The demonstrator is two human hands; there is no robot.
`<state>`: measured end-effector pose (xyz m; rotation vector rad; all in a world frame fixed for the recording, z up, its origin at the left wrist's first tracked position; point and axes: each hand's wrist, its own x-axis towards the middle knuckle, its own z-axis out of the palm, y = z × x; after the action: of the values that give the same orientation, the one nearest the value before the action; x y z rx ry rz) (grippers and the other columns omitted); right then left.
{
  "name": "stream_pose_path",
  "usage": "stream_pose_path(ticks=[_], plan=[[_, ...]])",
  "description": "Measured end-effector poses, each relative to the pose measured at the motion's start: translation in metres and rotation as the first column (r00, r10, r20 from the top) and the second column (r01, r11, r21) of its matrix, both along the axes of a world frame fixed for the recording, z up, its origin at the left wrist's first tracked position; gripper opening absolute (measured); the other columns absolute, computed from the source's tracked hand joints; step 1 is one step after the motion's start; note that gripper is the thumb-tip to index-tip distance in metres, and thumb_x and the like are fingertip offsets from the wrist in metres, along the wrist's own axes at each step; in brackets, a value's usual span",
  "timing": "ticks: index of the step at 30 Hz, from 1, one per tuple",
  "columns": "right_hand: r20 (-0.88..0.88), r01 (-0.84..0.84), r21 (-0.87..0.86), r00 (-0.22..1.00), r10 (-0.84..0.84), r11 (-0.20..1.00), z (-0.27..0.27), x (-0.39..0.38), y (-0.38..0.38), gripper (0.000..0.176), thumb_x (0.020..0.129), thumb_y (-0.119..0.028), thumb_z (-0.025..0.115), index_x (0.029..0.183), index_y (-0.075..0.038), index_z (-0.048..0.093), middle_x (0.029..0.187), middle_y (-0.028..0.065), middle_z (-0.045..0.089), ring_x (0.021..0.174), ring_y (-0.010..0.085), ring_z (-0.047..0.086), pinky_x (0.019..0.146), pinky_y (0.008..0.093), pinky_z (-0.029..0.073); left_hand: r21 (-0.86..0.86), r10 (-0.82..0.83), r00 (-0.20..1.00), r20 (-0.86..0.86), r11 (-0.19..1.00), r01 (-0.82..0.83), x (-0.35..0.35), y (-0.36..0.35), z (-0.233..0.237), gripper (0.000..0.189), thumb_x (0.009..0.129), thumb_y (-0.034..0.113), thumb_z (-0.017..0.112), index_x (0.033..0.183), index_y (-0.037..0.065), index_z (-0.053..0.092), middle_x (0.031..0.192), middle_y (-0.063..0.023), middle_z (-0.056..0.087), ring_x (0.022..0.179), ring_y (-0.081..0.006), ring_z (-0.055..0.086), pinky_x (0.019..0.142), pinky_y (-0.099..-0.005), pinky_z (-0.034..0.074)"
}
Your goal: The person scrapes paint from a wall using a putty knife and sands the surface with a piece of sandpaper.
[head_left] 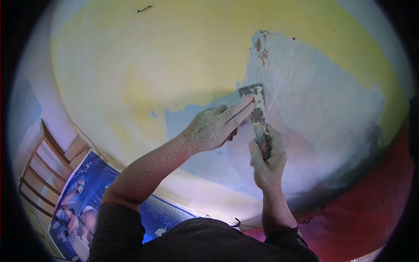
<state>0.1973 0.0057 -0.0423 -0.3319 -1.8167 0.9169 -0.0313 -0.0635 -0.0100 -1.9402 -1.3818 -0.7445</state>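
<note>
My right hand point(269, 158) is wrapped round the handle of a putty knife point(258, 114). The knife's blade is smeared with pale and dark residue, and its edge points up and left against the wall point(183, 56). Two outstretched fingers of my left hand point(212, 126) press on the blade near its edge; the other fingers are partly hidden and curled. Pale dust and flakes coat both hands and the left forearm. Around the blade, yellow paint meets a bare blue-grey patch point(301, 96) with a ragged border.
Reddish-brown damaged spots point(262, 50) mark the wall above the knife. A small hook or nail point(144, 8) sticks out higher up. A wooden slatted chair or rack point(43, 174) stands at left beside a blue printed sheet point(94, 174). Red covering point(362, 209) lies at lower right.
</note>
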Motion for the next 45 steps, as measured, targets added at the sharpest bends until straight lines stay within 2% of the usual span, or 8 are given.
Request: stream_pose_path(ticks=[2,5,8,21,27,34,40,45], plan=[[-0.152,-0.336,-0.314,0.941,0.302,0.888,0.014,0.012,-0.01,0.057,0.111,-0.008,0.068,0.165,0.0,0.051,0.111,0.012,0.071,0.066,0.0141,0.062,0.061,0.0303,0.053,0.03,-0.064,0.997,0.051,0.998,0.063,0.0,0.0,0.0,0.1,0.084,0.004,0.09,0.174,0.01,0.046,0.181,-0.012,0.045,0.116,-0.0337,0.077,0.088,-0.0439,0.069],[-0.431,-0.569,-0.434,0.812,0.393,0.699,0.017,0.003,-0.009,0.055,0.115,-0.02,0.063,0.166,-0.002,0.05,0.105,0.0116,0.07,0.052,0.0088,0.051,0.049,0.025,0.041,0.119,-0.15,0.983,0.109,0.983,0.137,0.0,0.005,-0.004,0.094,0.086,0.004,0.091,0.171,0.012,0.051,0.179,-0.0122,0.048,0.123,-0.0343,0.077,0.093,-0.0435,0.069],[-0.501,-0.636,-0.407,0.756,0.422,0.656,0.021,-0.009,-0.009,0.057,0.12,-0.032,0.051,0.167,0.0,0.044,0.099,0.0091,0.067,0.048,0.0088,0.048,0.044,0.0262,0.039,0.193,-0.162,0.977,0.14,0.972,0.134,0.0,0.009,0.0,0.086,0.089,0.006,0.092,0.167,0.016,0.056,0.177,-0.0135,0.051,0.128,-0.0347,0.076,0.095,-0.0439,0.07],[-0.517,-0.531,-0.441,0.809,0.279,0.724,0.017,-0.02,-0.029,0.05,0.119,-0.025,0.054,0.162,0.001,0.053,0.092,0.0089,0.065,0.056,0.01,0.051,0.048,0.0255,0.043,0.272,-0.218,0.956,0.195,0.949,0.161,0.0,0.018,-0.005,0.082,0.091,-0.004,0.087,0.164,0.024,0.061,0.177,-0.0205,0.048,0.111,-0.0286,0.083,0.09,-0.0414,0.071],[-0.535,-0.529,-0.464,0.807,0.251,0.711,0.037,-0.038,-0.014,0.05,0.119,-0.024,0.054,0.161,0.003,0.053,0.088,0.0092,0.065,0.051,0.0107,0.048,0.047,0.0254,0.042,0.26,-0.127,0.962,0.243,0.964,0.062,-0.001,0.024,0.007,0.088,0.092,-0.004,0.087,0.169,0.025,0.055,0.179,-0.0209,0.043,0.111,-0.0279,0.082,0.089,-0.043,0.071],[-0.472,-0.486,-0.439,0.84,0.266,0.755,0.024,-0.027,-0.019,0.052,0.119,-0.026,0.053,0.162,0.003,0.053,0.089,0.0094,0.066,0.051,0.0111,0.048,0.046,0.0254,0.041,0.135,-0.194,0.941,0.277,0.978,0.162,-0.005,0.021,-0.003,0.086,0.095,-0.008,0.082,0.17,0.025,0.054,0.181,-0.02,0.041,0.113,-0.0294,0.082,0.092,-0.0417,0.07],[-0.501,-0.575,-0.452,0.796,0.34,0.682,0.006,-0.031,0.0,0.05,0.12,-0.027,0.055,0.161,0.001,0.054,0.087,0.0078,0.064,0.053,0.0107,0.048,0.046,0.0251,0.04,0.184,-0.151,0.957,0.246,0.977,0.107,-0.001,0.022,-0.007,0.088,0.094,-0.009,0.082,0.17,0.025,0.055,0.184,-0.0212,0.038,0.109,-0.0265,0.081,0.095,-0.0419,0.069],[-0.414,-0.485,-0.41,0.854,0.316,0.773,0.005,-0.034,0.004,0.053,0.12,-0.032,0.058,0.162,0.001,0.054,0.085,0.0051,0.06,0.053,0.0093,0.045,0.044,0.0248,0.038,0.149,-0.168,0.951,0.259,0.98,0.132,-0.007,0.026,-0.011,0.087,0.093,-0.007,0.082,0.17,0.025,0.056,0.186,-0.02,0.036,0.107,-0.0261,0.081,0.094,-0.043,0.068]])
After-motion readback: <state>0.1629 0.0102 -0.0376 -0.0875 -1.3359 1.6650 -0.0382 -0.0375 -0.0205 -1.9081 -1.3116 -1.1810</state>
